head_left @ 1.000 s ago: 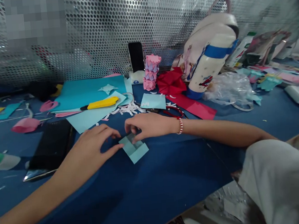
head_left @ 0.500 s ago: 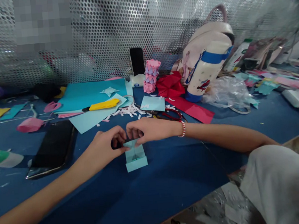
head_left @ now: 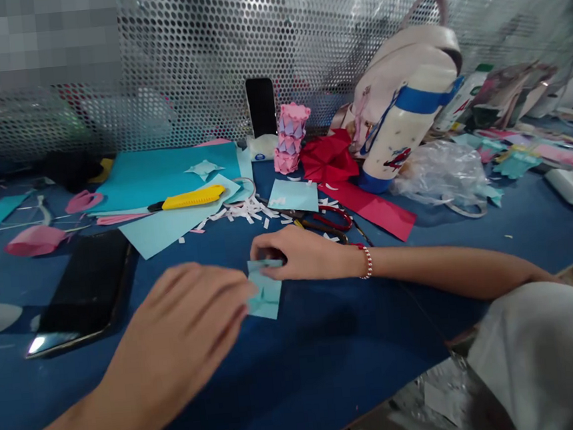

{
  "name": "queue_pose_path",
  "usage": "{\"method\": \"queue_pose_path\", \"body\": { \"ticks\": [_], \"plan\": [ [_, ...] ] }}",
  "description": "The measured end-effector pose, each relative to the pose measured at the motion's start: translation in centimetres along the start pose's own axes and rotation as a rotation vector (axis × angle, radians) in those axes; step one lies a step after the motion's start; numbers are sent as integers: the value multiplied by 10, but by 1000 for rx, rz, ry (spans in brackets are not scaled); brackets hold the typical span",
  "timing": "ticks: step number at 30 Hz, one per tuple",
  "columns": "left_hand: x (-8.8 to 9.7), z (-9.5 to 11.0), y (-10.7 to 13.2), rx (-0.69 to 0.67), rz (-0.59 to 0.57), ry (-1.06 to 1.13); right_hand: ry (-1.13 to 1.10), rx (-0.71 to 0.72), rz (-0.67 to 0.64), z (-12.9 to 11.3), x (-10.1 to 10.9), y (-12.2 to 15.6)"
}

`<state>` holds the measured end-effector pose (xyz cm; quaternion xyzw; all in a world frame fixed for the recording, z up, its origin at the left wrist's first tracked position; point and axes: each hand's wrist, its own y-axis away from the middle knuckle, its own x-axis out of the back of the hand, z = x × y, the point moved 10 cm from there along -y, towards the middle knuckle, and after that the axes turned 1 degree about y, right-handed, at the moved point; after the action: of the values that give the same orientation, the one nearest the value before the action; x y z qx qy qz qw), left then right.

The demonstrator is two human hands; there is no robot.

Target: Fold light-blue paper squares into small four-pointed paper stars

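My right hand pinches the far edge of a small light-blue folded paper between thumb and fingers. Creases run across the paper, which sits low over the blue table. My left hand is palm down at the paper's left side, slightly blurred, with its fingers stretched out. Its fingertips cover the paper's left edge; whether they touch it I cannot tell, and the thumb is hidden.
Behind my hands lie a yellow utility knife, light-blue sheets, white paper scraps and red-handled scissors. A black phone is at left. A white bottle leans by a pale backpack.
My left hand has come off the far edge and moved nearer, its fingers straighter. The near folded-up strip of the paper no longer stands out. My right hand keeps its pinch.
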<state>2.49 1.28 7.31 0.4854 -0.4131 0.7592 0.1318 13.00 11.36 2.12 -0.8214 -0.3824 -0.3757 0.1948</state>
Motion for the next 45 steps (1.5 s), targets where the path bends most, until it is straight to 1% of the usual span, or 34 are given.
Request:
{"method": "queue_pose_path", "body": {
  "ticks": [1,2,3,5,6,9,12,14,16,18,20,22,26,30,32,34,38,41,45],
  "plan": [
    [0,16,5,-66,-2,-19,6,-16,19,1,3,5],
    [-3,32,10,-160,-16,-94,11,-29,32,1,5,10],
    [-7,41,14,-189,-28,-161,23,-47,42,2,6,16],
    [-16,43,20,-166,-64,-199,72,-105,56,4,8,27],
    [-21,44,22,-186,-83,-218,93,-123,46,5,7,32],
    [-31,36,24,-199,-108,-227,110,-141,4,7,1,43],
    [-38,28,26,-179,-135,-197,74,-125,39,7,6,52],
    [-40,25,26,-145,-134,-168,32,-104,94,6,13,59],
    [-41,24,27,-116,-130,-145,-44,-68,102,2,14,67],
    [-42,24,28,-97,-135,-140,-130,-1,63,-5,10,74],
    [-43,24,29,-105,-136,-138,-162,60,34,-12,7,80],
    [-43,24,29,-113,-132,-128,-171,62,18,-13,5,82],
    [-45,24,26,-123,-151,-109,-202,55,40,-11,3,79],
    [-48,22,22,-107,-173,-70,-162,87,25,-10,-8,76],
    [-49,21,22,-108,-169,-49,-165,93,42,-9,-10,78],
    [-50,20,23,-125,-174,-40,-171,89,76,-7,-8,79],
    [-55,19,26,-170,-227,-75,-139,72,123,-3,3,79],
    [-60,15,29,-169,-241,-75,-65,73,84,-1,4,77],
    [-62,12,35,-152,-165,-40,102,104,-18,-3,-7,78]
  ]
}}
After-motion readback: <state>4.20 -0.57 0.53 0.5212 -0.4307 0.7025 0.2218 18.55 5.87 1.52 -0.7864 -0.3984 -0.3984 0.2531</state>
